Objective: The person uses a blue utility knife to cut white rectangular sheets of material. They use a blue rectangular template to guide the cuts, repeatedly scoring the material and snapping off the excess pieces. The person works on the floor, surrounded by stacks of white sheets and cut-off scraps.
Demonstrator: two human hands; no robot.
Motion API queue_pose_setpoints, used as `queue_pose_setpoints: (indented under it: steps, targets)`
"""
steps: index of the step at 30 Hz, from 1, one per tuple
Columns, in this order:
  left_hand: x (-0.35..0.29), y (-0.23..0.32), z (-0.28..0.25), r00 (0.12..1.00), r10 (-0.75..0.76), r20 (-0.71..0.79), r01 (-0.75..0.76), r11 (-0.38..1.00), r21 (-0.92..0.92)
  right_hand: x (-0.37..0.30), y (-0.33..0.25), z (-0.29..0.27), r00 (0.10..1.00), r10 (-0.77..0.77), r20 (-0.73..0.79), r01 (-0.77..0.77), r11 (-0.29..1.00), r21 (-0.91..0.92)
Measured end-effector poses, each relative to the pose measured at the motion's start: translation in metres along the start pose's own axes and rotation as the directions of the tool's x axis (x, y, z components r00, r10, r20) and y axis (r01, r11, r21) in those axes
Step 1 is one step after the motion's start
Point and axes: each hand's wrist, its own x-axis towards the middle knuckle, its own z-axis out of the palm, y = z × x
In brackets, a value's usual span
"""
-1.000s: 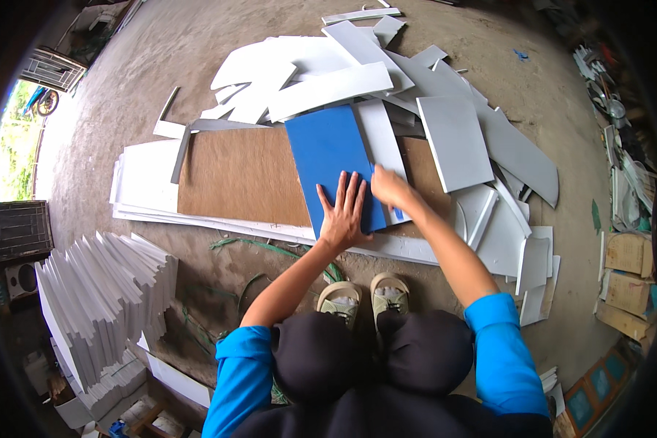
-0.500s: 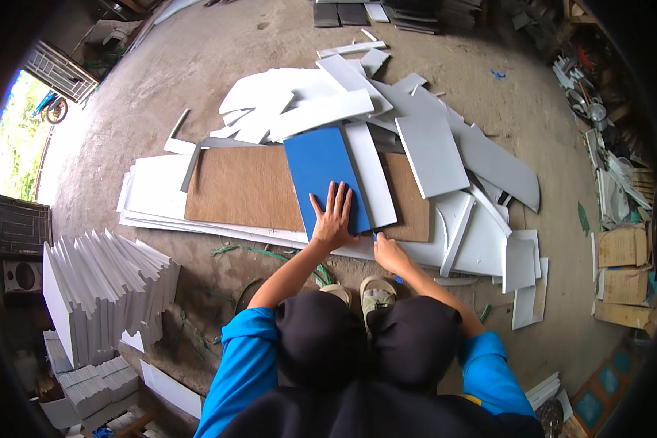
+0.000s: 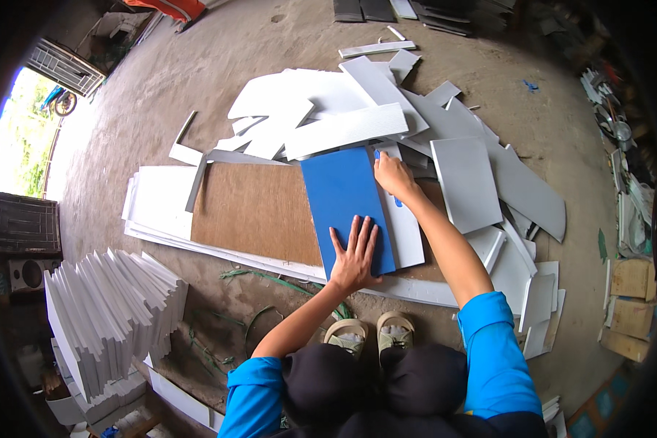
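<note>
A blue rectangular board (image 3: 342,191) lies over a brown wooden board (image 3: 259,212) on a low stack of white sheets. My left hand (image 3: 355,257) presses flat on the blue board's near part, fingers spread. At that board's far right edge, my right hand (image 3: 394,177) is closed around a slim blue utility knife (image 3: 398,202); its blade is not visible. Beneath the right hand, a white strip (image 3: 404,233) runs alongside the blue board's right edge.
White offcuts (image 3: 347,130) are heaped beyond the boards, with grey-white panels (image 3: 466,184) to the right. Notched white sheets (image 3: 113,314) stand bundled at the near left. Green strapping (image 3: 270,283) lies by my feet. Cardboard boxes (image 3: 633,279) line the right side.
My right hand has moved from the blue board's near right corner to its far right edge with the utility knife. My left hand stays flat on the board. An orange item now shows at the top left.
</note>
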Motion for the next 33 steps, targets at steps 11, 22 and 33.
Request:
queue_pose_setpoints:
  steps: [11, 22, 33]
  targets:
    - [-0.001, -0.010, -0.002, 1.000, -0.005, 0.024, 0.006, 1.000, -0.026, 0.031, -0.021, 0.009, 0.969, 0.079, 0.235, -0.102, 0.991, 0.089]
    - [-0.004, -0.003, 0.003, 0.999, -0.017, -0.046, 0.019, 0.999, 0.041, -0.079, -0.009, 0.001, 0.878, 0.146, 0.457, -0.225, 0.967, 0.123]
    - [-0.005, 0.010, 0.006, 0.999, -0.024, -0.035, 0.030, 0.983, 0.181, -0.237, 0.043, 0.040, 0.917, 0.143, 0.372, -0.178, 0.982, 0.061]
